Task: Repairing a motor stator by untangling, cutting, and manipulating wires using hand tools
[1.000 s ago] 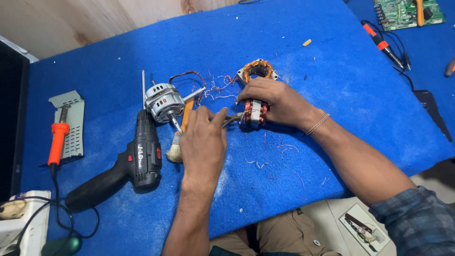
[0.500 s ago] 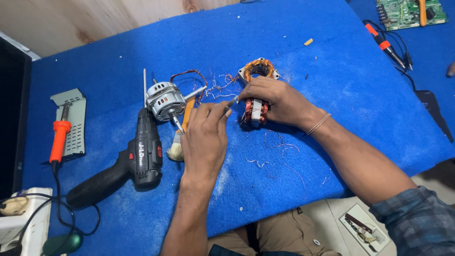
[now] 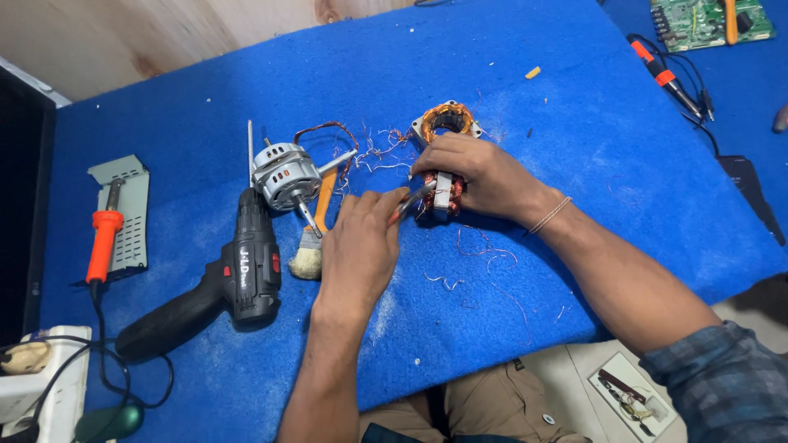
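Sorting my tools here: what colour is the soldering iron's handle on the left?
Orange, on the soldering iron resting on its grey stand; the head view shows it.

**What the view hides**

Under the right hand most of the stator is covered; only its top ring and a strip of windings below the fingers show. The left hand wraps the pliers, so just the tips beyond its fingers are seen, and what they pinch is too small to tell. The brush handle runs behind the motor shaft. Far right of the fingers, the circuit board is cut by the top edge, and a dark object by the right edge. Far left, the white power strip runs off the corner. The loose wire scraps on the counter are too fine to count.
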